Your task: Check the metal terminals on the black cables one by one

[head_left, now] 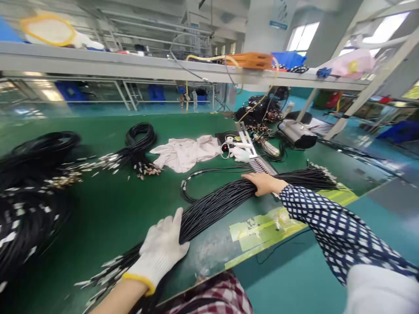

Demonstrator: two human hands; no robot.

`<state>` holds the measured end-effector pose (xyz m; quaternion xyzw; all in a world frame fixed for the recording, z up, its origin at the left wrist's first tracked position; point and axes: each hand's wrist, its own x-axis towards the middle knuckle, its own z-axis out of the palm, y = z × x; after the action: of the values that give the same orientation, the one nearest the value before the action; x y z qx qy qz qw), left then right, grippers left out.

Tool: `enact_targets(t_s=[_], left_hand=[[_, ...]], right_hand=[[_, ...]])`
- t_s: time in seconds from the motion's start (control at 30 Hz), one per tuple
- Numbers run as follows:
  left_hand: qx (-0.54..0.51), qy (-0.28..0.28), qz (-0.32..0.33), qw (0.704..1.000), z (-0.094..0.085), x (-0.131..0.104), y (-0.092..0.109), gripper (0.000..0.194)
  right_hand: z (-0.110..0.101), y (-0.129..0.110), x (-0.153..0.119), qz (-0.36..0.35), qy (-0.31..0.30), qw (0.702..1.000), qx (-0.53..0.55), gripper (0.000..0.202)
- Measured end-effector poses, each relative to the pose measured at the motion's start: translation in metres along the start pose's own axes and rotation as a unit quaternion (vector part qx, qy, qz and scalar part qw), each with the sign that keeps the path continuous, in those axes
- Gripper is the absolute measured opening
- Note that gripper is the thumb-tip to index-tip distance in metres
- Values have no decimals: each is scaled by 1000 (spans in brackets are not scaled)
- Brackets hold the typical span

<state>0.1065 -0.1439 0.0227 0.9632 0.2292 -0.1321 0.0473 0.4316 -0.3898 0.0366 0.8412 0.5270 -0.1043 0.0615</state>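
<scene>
A thick bundle of black cables (pixel 216 205) lies diagonally across the green table (pixel 108 209), with light-coloured connector ends at both tips. My left hand (pixel 163 244), in a white knitted glove with a yellow cuff, is wrapped over the bundle's lower left part. Farther right, my bare right hand (pixel 262 183) grips the same bundle, its sleeve dark with a white check. A single looped cable (pixel 184 185) lies behind the bundle. Beyond it are a crumpled white cloth (pixel 188 152) and a metal ruler-like rail (pixel 258 161).
Large black cable coils (pixel 32 209) fill the left side, and a smaller coil (pixel 140 137) lies behind. A silver device (pixel 297 133) stands at the back right. Overhead, a shelf (pixel 131 65) holds an orange tray (pixel 250 60). Yellow-green tape (pixel 258 231) covers the near edge.
</scene>
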Motion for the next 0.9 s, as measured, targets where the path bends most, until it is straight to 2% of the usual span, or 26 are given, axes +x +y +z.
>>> enact_targets(t_s=[0.23,0.37,0.47,0.57,0.63,0.7,0.8,0.87,0.9], left_hand=[[16,-46,-27,998,-2,22,6,45],[1,-59,-33,998,-10,30,5,39],[-9,-53,-35,998,-23,30,1,40],[-16,-24,-35,999,-50,21,-2,40],[-23,32,-43,998,-78,11,0,43],[-42,77,-60,994,-109,1,8,48],[-72,142,-42,986,-148,-17,26,57],[-105,134,-30,985,-155,-30,33,62],[-114,132,-41,984,-151,-37,32,64]], right_hand=[[18,-8,-12,14,58,998,-30,96],[22,-6,-15,10,82,996,-32,98],[22,0,-22,6,105,994,-30,102],[21,9,-36,15,136,990,-26,110],[22,17,-47,23,176,984,-22,116],[23,26,-57,34,228,973,-12,118],[29,40,-70,73,316,946,27,113],[36,48,-82,109,372,919,64,107],[41,52,-89,126,393,908,79,106]])
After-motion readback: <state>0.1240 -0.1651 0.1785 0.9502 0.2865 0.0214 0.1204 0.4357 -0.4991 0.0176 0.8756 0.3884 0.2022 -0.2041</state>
